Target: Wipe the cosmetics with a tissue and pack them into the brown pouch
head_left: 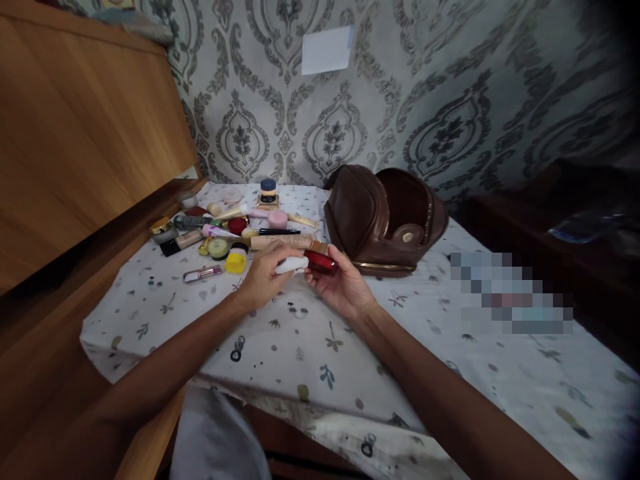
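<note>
My left hand is closed round a folded white cloth, which touches one end of a glossy dark red case. Fingers and thumb of my right hand grip that case from the other side; its exact kind is not clear. Both hands are just above the table. Just beyond them lies a long beige tube. A yellow jar with a black-and-white top stands left of my left hand, near a lip gloss tube.
Brushes, jars and other makeup are spread over the back left of the patterned tablecloth. An unzipped brown leather bag stands right of them. A wooden panel borders the left; a wallpapered wall rises behind. Something pixelated lies right.
</note>
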Tool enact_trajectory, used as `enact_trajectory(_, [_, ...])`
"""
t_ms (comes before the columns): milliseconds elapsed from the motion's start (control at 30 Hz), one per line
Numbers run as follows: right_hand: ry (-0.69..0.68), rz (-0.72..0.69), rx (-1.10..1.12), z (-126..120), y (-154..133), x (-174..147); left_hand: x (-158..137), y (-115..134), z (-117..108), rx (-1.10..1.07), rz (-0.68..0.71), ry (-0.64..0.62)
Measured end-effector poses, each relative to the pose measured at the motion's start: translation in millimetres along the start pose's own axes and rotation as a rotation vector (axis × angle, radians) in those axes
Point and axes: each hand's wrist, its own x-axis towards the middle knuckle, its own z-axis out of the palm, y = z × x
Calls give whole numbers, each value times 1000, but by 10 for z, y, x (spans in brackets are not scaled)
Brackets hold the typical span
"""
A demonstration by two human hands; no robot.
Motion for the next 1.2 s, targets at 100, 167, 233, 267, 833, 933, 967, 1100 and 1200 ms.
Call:
enact_trajectory(100, [1,42,19,-7,0,-2,9,10,-25,12,-31,6])
enact_trajectory(167, [22,59,32,-7,10,-7,13,12,-38,29,-56,13])
enact_trajectory(233, [37,55,46,-1,23,-13,13,8,-42,41,-77,25])
enact_trajectory(267, [40,48,52,4,29,-15,11,4,-40,43,-82,31])
enact_trajectory(833, [12,-209,-156,9,133,43,-41,48,26,102,68,26])
enact_trajectory(933, [23,-256,-172,-7,139,59,-88,90,63,190,111,-46])
enact_trajectory(967, [29,-259,-158,-13,129,66,-106,101,80,213,118,-73])
enact_trajectory(1100, [34,-199,-36,-14,71,72,-144,119,124,222,102,-130])
enact_trajectory(1200, [9,-145,71,12,57,50,-119,118,109,142,53,-87])
